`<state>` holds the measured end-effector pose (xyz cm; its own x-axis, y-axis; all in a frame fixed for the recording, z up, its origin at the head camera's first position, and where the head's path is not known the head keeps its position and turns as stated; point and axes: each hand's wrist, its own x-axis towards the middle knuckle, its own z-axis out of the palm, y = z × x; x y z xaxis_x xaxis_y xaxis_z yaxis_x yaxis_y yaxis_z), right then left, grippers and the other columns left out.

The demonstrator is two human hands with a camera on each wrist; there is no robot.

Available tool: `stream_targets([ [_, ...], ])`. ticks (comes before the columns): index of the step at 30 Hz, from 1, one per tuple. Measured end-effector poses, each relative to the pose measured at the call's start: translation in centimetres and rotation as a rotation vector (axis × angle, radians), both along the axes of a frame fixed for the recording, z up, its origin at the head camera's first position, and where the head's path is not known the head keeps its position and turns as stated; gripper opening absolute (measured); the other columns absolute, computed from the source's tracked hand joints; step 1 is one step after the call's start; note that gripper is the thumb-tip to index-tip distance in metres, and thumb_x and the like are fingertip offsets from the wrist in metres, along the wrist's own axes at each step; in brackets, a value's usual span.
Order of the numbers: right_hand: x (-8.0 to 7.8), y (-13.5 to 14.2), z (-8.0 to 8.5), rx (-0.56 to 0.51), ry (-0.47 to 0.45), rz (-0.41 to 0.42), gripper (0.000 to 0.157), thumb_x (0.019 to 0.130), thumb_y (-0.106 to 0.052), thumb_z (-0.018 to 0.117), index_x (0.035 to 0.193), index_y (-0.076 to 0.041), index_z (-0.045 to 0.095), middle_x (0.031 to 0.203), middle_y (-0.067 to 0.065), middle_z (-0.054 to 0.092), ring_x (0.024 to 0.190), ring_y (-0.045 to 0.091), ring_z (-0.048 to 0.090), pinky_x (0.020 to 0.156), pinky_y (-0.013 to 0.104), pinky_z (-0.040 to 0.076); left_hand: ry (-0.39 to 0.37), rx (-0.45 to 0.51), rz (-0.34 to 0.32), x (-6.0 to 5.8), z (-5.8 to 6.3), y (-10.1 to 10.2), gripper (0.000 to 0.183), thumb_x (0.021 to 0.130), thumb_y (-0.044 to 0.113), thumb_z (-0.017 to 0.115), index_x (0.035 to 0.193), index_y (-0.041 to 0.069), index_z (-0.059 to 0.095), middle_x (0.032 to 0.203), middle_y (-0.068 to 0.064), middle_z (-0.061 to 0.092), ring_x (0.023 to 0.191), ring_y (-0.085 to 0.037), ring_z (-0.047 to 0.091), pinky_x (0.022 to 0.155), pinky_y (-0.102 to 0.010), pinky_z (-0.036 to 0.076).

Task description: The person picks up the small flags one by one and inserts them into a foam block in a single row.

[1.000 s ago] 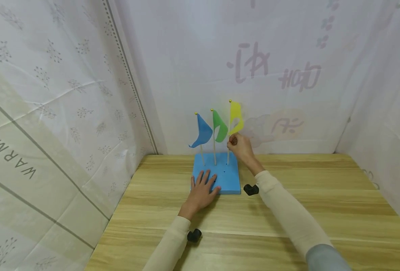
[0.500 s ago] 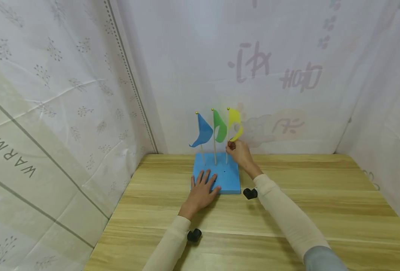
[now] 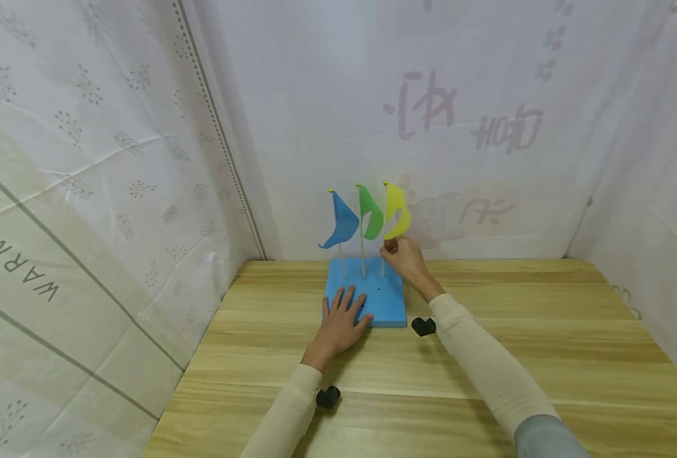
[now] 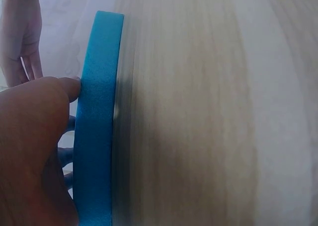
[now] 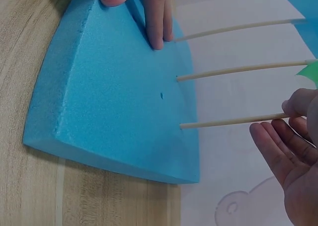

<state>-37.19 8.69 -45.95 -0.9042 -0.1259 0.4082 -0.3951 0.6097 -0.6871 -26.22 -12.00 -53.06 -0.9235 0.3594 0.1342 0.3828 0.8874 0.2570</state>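
A blue foam block (image 3: 387, 312) lies on the table, with three flags on thin wooden sticks standing along its far side. From left to right come a blue flag (image 3: 346, 221), a green flag (image 3: 373, 216) and a yellow flag (image 3: 397, 207), each topped by a small gold bead. My right hand (image 3: 405, 257) pinches the yellow flag's stick (image 5: 223, 122) just below the cloth; the stick's foot is in the foam. With fingers spread, my left hand (image 3: 338, 327) rests flat on the near left part of the block. A small hole (image 5: 161, 95) shows in the foam.
The wooden table (image 3: 476, 388) surrounds the block. A printed curtain (image 3: 315, 95) hangs close behind the flags, with more curtain (image 3: 86, 210) at the sides. A black wrist-worn piece (image 3: 328, 397) sits by each forearm.
The yellow flag has come down by a little, its stick now lower in the foam, and my right hand has moved down with it. My left hand has stayed in place.
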Motion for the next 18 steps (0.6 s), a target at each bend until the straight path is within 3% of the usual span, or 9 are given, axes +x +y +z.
stream_targets([
  [18, 0.1, 1.2, 0.4, -0.013, -0.061, -0.024, 0.018, 0.093, -0.019, 0.065, 0.104, -0.005, 0.064, 0.1, 0.012, 0.07, 0.093, 0.025, 0.069, 0.081, 0.039, 0.058, -0.031, -0.018, 0.017, -0.1, 0.0, -0.2, 0.062, 0.102, 0.055, 0.038, 0.156, 0.025, 0.031, 0.165, -0.008, 0.018, 0.153, -0.036, 0.013, 0.116, -0.069, 0.009],
])
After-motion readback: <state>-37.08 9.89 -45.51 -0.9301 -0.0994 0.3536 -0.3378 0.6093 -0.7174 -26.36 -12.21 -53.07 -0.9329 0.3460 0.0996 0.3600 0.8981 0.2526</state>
